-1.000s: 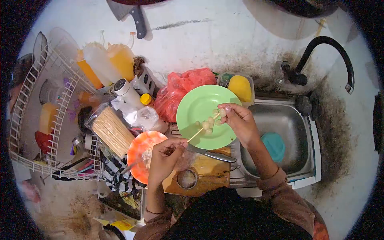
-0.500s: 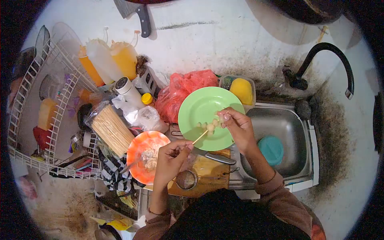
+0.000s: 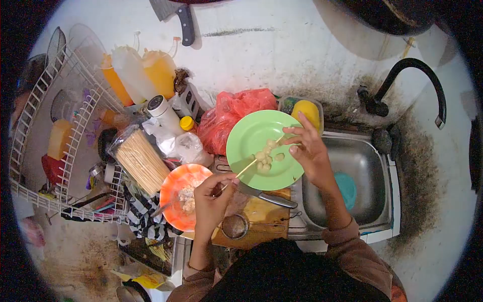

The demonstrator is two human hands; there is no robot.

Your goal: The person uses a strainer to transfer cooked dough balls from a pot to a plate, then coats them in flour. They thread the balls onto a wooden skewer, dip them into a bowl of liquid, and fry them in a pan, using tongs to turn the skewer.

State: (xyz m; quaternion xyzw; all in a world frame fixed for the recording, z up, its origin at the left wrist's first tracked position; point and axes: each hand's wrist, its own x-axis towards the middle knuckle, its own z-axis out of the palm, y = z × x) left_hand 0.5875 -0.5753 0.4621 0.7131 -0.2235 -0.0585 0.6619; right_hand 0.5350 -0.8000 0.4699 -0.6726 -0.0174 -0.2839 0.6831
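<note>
Pinches bamboo skewer [image 3: 247, 168] with left hand [image 3: 212, 197], spreads right hand [image 3: 314, 157] beyond that grip; could shed pale balls [image 3: 261, 156] by tilting.

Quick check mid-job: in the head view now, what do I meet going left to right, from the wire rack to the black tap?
Wire rack → pack of thin sticks → orange bowl → left hand → green plate → right hand → teal item in the sink → black tap.
</note>
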